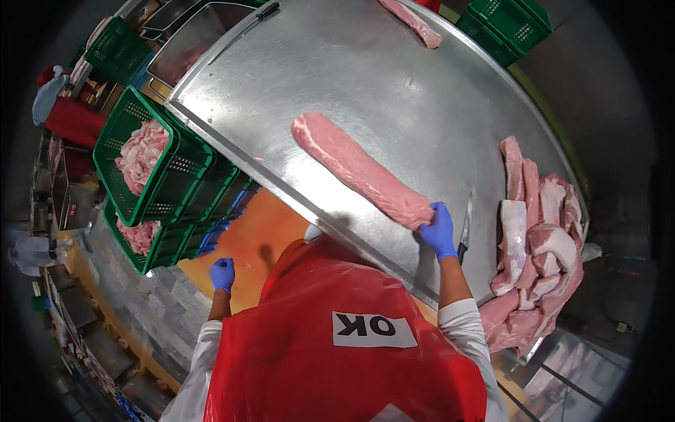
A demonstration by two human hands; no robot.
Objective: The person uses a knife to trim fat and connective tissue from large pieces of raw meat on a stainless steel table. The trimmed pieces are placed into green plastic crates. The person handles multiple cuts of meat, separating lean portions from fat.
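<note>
head view: the right hand (439, 232) grips the pink loin (362, 172) by its lower-right end, likely as that's nearest; the left hand (222, 275), lower left, has fingers curled closed.

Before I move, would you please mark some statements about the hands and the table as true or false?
1. The right hand grips one end of the long loin. True.
2. The left hand rests on the table. False: it is off the table, and nothing shows in it.
3. A knife lies between the right hand and the meat pile. True.
4. The crates of meat on the left are yellow. False: they are green.
5. The meat pile is on the person's right. True.
</note>
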